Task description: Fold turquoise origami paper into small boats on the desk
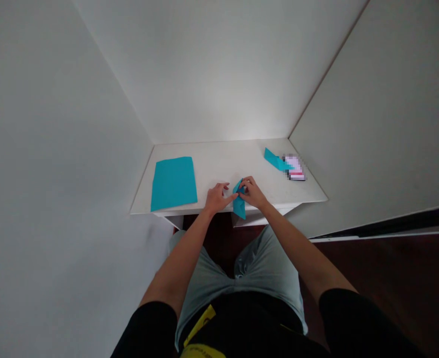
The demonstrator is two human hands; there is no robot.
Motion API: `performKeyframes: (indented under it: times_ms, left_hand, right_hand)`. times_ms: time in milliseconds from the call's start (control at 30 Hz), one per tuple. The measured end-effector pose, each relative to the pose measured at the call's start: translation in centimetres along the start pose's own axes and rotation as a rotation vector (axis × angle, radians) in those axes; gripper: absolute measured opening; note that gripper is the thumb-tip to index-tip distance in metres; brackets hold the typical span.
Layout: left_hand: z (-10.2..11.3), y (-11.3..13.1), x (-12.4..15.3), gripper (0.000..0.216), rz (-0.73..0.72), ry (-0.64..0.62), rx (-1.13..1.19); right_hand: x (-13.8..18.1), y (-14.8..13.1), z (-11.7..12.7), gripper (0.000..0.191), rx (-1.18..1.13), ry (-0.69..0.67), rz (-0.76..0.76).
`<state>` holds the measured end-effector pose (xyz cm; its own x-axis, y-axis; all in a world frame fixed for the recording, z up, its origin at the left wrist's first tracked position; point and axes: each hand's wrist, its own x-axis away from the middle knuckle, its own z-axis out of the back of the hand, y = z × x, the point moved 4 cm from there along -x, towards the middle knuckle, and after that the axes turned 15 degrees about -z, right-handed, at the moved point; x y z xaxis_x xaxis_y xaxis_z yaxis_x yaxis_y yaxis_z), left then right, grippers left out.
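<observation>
A small folded piece of teal paper (238,205) lies at the front edge of the white table (219,159), its lower tip hanging over the edge. My left hand (217,197) presses on its left side with the fingers bent. My right hand (252,192) pinches the paper's upper part. A flat stack of teal sheets (173,182) lies on the table to the left of my hands.
At the table's back right lies another folded teal shape (275,159) next to a blurred pink and white object (295,167). White walls close in on the table's left, back and right. My knees sit under the table's front edge, over a dark floor.
</observation>
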<state>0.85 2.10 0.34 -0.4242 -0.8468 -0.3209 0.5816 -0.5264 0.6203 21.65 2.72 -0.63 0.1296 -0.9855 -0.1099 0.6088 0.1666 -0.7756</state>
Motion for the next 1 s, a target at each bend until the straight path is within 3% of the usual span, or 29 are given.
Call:
performKeyframes:
  times_ms: [267, 633, 1000]
  left_hand:
    - [0.5, 0.6, 0.1, 0.036, 0.015, -0.003, -0.001]
    - [0.9, 0.4, 0.1, 0.034, 0.005, 0.011, -0.001]
    - [0.8, -0.8, 0.2, 0.028, 0.088, 0.105, 0.088]
  right_hand:
    - [-0.6, -0.2, -0.1, 0.016, 0.195, 0.113, -0.013]
    - [-1.8, -1.2, -0.5, 0.028, 0.222, 0.094, -0.341]
    - [-2.1, 0.4, -0.5, 0.031, -0.262, 0.039, -0.337]
